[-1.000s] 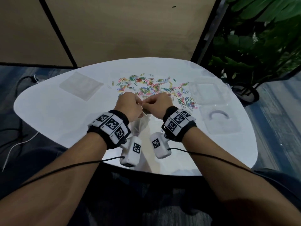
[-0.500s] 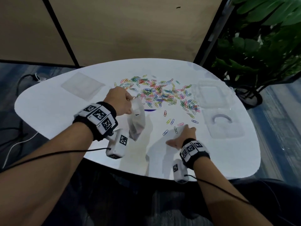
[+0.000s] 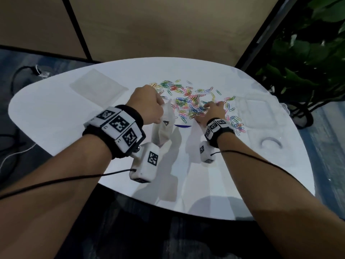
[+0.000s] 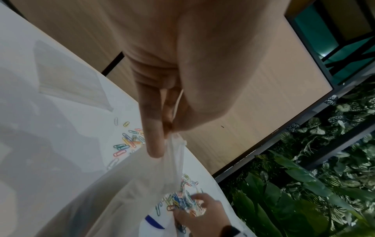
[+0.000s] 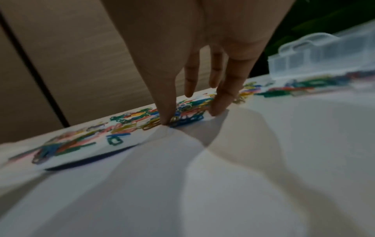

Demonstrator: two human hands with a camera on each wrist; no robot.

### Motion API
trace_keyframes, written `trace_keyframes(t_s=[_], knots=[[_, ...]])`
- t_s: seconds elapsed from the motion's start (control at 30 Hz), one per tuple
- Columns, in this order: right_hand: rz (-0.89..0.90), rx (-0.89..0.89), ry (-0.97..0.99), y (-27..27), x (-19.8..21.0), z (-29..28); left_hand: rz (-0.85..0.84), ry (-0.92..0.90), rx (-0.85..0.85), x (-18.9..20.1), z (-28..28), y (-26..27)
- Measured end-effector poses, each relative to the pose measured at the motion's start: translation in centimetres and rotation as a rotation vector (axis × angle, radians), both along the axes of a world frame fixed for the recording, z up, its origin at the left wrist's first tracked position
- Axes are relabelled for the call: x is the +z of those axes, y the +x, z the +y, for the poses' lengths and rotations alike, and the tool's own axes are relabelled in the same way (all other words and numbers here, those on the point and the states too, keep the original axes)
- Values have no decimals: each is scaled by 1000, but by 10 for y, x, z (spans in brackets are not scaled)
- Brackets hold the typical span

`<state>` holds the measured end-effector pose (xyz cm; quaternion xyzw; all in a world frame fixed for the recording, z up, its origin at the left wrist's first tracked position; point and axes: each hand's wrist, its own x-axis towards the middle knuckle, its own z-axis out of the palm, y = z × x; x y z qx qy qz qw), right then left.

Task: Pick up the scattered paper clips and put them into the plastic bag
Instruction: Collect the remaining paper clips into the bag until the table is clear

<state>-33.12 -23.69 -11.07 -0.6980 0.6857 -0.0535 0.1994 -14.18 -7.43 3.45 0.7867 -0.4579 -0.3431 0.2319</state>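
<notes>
Pinching the top edge of the small translucent plastic bag (image 3: 162, 124), the left hand (image 3: 147, 105) is holding it hanging above the white rounded table (image 3: 56, 113), just left of the pile of coloured wire paper clips (image 3: 192, 105). In the left wrist view the thumb and forefinger (image 4: 154, 137) are closing on the bag's rim, and the bag's mouth is sagging toward the clips; how far it is gaping I cannot tell.

Half a second ago the right hand (image 3: 212, 111) was flat on the table well nearer the person than the pile, by a few stray clips. Now it is reaching into the near side of the pile, its thumb (image 5: 168, 115) and fingertips spread and pressing down around a clump of clips. Nothing is being lifted yet; the fingers are arched over the clips rather than wrapped round them. The left hand and bag are also sitting closer to the pile than before.

That shift suggests the gathering step is starting in earnest: the bag is being kept ready beside the pile while the right hand is raking up a handful. Nearly all the clips are still lying loose on the table, and the frames do not show any inside the bag, so the task looks barely begun.

To the right of the pile, a clear plastic box (image 3: 259, 111) is standing on the table, and left of the pile a flat stack of clear bags (image 3: 97, 86) is lying untouched.
</notes>
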Motion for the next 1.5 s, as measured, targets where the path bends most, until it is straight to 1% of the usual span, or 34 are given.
trace_keyframes(t_s=[0.1, 0.13, 0.2, 0.27, 0.37, 0.43, 0.53, 0.57, 0.6, 0.67, 0.7, 0.77, 0.8, 0.87, 0.9, 0.97, 1.03, 1.13, 1.2, 1.23, 1.27, 1.33, 1.37, 1.4, 1.43, 1.47, 1.5], knots=[[193, 223, 31, 2, -2, -10, 15, -5, -7, -3, 3, -4], [225, 296, 32, 3, -3, -11, 17, -7, -13, -4, 4, -5], [234, 408, -40, 8, -4, -9, 23, -5, -25, -5, 4, -7], [241, 434, -99, 12, -1, -4, 24, 1, -35, -6, 3, -9], [235, 377, -48, 10, 4, -3, 25, -1, -53, -8, 2, -11], [175, 297, -16, 5, 8, -5, 33, -10, -47, -9, 1, -13], [17, 116, 8, -10, 10, -16, 33, -4, -55, -9, -2, -19], [-54, 59, 53, -17, 11, -18, 31, -1, -63, -9, -3, -21], [-168, -11, 144, -24, 13, -20, 33, -1, -72, -10, -5, -22], [-476, -154, 352, -35, 22, -20, 30, -1, -92, -11, -9, -24], [-634, -227, 402, -39, 30, -19, 26, 0, -102, -11, -9, -26], [-903, -336, 434, -37, 53, -8, 34, 6, -115, -11, -11, -30], [-1011, -362, 454, -33, 67, 1, 40, 12, -122, -10, -11, -33], [-1168, -323, 531, -25, 94, 25, 57, 8, -128, -10, -11, -37], [-1231, -286, 582, -21, 106, 40, 69, -1, -124, -10, -11, -39], [-1286, -243, 658, -13, 112, 63, 88, -8, -97, -14, -12, -41], [-1241, -207, 675, -4, 110, 85, 119, -6, -62, -17, -12, -42], [-1133, -117, 615, 10, 97, 100, 152, -26, -66, -18, -10, -44], [-1030, -76, 544, 16, 92, 104, 165, -43, -79, -17, -10, -46], [-933, -50, 481, 18, 91, 104, 170, -47, -82, -17, -10, -46], [-799, 8, 394, 19, 90, 103, 166, -47, -88, -19, -10, -46], [-465, 213, 253, 20, 97, 103, 137, -48, -108, -20, -12, -48], [-337, 322, 231, 20, 101, 103, 118, -50, -114, -21, -12, -48], [-273, 401, 228, 20, 104, 101, 104, -53, -114, -20, -11, -49], [-277, 447, 245, 18, 107, 98, 99, -61, -119, -19, -11, -49], [-351, 454, 290, 15, 108, 94, 102, -63, -122, -20, -12, -47], [-459, 423, 343, 11, 111, 89, 100, -65, -124, -19, -13, -46]])
